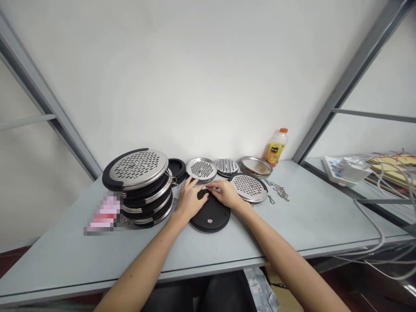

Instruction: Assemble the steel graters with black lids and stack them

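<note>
A black round disc with a small hole near its front lies flat on the table before me. My left hand grips its far left rim, the thumb resting on top. From the other side my right hand closes on the far rim, its fingertips close to those of the left. A small shiny metal bit shows between the fingertips; its kind is too small to tell. Just right of the right hand lies a perforated steel disc with a black edge piece.
At left stands a tall stack of perforated discs. Behind my hands are black rings, steel grater discs, slotted discs and plain steel rings. Chains and a juice bottle are at right. Metal posts flank the table.
</note>
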{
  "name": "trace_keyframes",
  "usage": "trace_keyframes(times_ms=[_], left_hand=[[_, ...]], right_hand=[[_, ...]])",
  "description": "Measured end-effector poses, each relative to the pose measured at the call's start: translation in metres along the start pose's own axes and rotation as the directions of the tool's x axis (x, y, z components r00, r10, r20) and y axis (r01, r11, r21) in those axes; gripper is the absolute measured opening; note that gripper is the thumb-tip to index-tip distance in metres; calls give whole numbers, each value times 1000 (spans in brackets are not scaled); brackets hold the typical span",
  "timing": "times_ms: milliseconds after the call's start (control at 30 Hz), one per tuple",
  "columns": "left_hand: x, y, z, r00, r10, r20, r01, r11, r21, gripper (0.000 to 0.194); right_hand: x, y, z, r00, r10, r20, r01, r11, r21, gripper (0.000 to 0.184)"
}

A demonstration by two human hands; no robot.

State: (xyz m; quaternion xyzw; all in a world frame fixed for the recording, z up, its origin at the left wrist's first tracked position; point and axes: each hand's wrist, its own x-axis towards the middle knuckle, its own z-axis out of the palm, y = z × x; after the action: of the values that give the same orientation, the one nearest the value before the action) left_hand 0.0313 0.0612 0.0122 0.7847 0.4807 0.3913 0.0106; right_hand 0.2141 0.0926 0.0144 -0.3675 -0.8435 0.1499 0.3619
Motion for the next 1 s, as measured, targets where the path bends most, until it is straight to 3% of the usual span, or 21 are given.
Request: trace_keyframes(times_ms=[133, 300, 700, 1000], left_hand=[[1, 6, -4, 994, 3, 110, -19, 989, 146, 25], [2, 13, -10, 984, -17, 175, -14, 985, 174, 23], [-5, 33, -6, 973, -141, 184, 88, 959, 269, 31], [-4, 34, -7, 960, -184, 210, 125, 956, 267, 32]], right_hand=[[-1, -1, 0, 1000, 16, 15, -15, 998, -68, 28], [-3, -3, 1, 999, 26, 25, -21, 985, -170, 30], [-2, -7, 0, 996, 3, 94, 32, 931, -365, 31], [-2, -9, 0, 997, 0, 80, 24, 952, -305, 33]])
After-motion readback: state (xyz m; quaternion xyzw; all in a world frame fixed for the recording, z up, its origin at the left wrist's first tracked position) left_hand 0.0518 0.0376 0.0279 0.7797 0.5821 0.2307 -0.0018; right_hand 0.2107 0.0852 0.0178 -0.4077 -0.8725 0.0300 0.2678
